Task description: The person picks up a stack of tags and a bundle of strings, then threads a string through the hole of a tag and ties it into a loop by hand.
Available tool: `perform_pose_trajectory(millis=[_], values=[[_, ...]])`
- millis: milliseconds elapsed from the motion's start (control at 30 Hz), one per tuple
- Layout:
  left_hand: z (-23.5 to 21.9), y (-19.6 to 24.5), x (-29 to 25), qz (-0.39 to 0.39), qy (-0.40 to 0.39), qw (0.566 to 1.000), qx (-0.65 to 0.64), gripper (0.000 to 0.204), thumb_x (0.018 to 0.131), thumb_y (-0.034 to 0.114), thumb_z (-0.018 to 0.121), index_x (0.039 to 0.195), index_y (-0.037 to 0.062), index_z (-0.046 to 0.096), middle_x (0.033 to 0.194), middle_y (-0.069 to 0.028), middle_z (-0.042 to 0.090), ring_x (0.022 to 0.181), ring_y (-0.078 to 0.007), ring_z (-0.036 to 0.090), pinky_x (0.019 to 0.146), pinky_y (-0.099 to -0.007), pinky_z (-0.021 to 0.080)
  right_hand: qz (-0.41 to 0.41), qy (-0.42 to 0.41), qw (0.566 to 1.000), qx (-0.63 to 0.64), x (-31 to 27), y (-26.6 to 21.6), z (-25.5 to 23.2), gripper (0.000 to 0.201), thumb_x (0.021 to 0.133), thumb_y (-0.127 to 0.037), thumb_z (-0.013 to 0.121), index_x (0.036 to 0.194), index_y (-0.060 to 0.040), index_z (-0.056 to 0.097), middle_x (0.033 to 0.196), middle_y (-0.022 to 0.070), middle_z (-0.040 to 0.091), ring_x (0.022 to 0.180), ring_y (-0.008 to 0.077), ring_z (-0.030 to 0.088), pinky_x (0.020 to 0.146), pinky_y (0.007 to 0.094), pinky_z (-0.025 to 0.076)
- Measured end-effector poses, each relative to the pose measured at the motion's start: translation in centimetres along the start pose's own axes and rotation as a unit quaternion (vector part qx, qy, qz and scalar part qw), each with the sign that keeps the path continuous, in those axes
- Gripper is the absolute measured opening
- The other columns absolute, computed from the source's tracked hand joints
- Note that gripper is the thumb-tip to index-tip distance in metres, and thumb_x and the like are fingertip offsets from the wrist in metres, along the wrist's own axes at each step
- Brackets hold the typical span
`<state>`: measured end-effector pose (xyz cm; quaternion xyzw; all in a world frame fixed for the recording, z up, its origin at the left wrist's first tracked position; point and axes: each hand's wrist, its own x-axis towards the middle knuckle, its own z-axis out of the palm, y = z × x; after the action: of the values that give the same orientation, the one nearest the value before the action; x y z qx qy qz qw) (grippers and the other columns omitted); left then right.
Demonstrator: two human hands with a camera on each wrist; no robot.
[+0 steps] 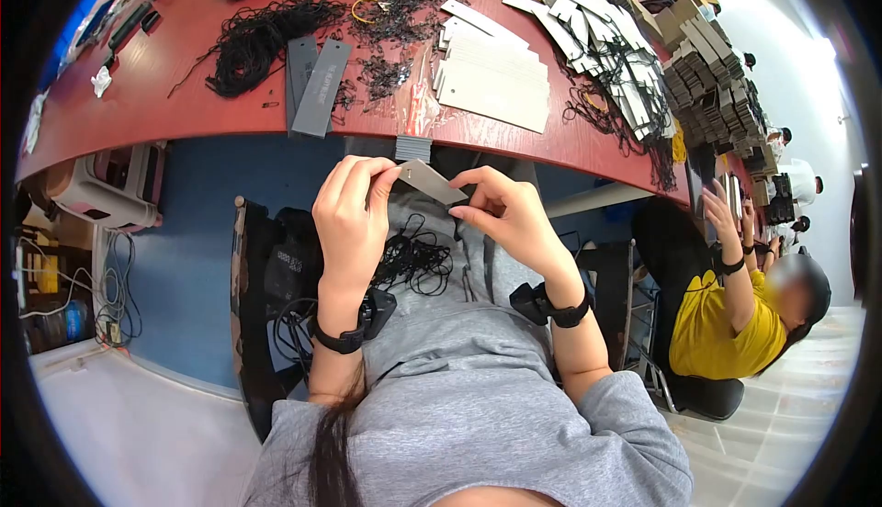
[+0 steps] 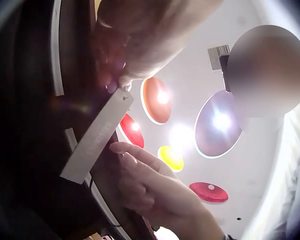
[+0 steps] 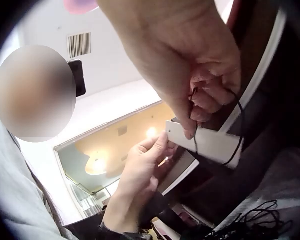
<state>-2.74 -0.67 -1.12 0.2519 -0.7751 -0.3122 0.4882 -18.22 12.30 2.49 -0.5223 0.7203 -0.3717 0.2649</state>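
Forearms (image 1: 344, 294) extended forward, left fingers (image 1: 360, 168) pinch near the curled right fingers (image 1: 480, 176).

I can read nothing from here: the print on the held tag (image 2: 97, 137) and the dark tag (image 1: 322, 87) at left is blurred.

Overhead glare, deep shadows, warped edges

Left fingers (image 1: 365, 169) pinch a grey tag (image 1: 430, 182).
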Motion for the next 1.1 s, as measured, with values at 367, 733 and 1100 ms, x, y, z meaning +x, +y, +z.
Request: perform_pose_trajectory(millis=[367, 733, 1100], values=[[-1.6, 1.6, -1.0, -0.114, -0.114, 0.974, -0.159, 0.018, 0.082, 0.016, 0.073, 0.084, 0.0011, 0.065, 0.076, -0.0045, 0.066, 0.07, -0.0099, 0.063, 0.057, -0.023, 0.045, 0.016, -0.026, 0.958, 0.284, -0.1, -2.4, -0.8, 0.021, 0.088, -0.008, 0.066, 0.108, -0.0038, 0.06, 0.07, -0.0038, 0.056, 0.061, 0.0017, 0.051, 0.052, 0.0174, 0.039], [-0.9, 0.0, -1.4, -0.265, -0.265, 0.854, -0.361, 0.012, 0.093, 0.01, 0.059, 0.095, -0.0005, 0.065, 0.075, -0.0016, 0.063, 0.069, -0.0068, 0.059, 0.061, -0.0213, 0.046, 0.027, -0.043, 0.923, 0.382, -1.1, -1.7, -2.2, 0.023, 0.085, -0.017, 0.07, 0.103, -0.0026, 0.063, 0.073, -0.0048, 0.057, 0.068, 0.0025, 0.052, 0.061, 0.0172, 0.04], [-1.5, 0.3, -0.8, -0.191, -0.098, 0.914, -0.344, 0.01, 0.092, 0.006, 0.059, 0.089, -0.0026, 0.062, 0.082, -0.0027, 0.061, 0.074, -0.0081, 0.059, 0.064, -0.0217, 0.046, 0.082, -0.024, 0.959, 0.27, -1.7, 0.7, -2.2, 0.019, 0.089, -0.01, 0.065, 0.104, 0.0008, 0.07, 0.097, 0.0083, 0.07, 0.087, 0.0127, 0.067, 0.071, 0.0227, 0.053]])
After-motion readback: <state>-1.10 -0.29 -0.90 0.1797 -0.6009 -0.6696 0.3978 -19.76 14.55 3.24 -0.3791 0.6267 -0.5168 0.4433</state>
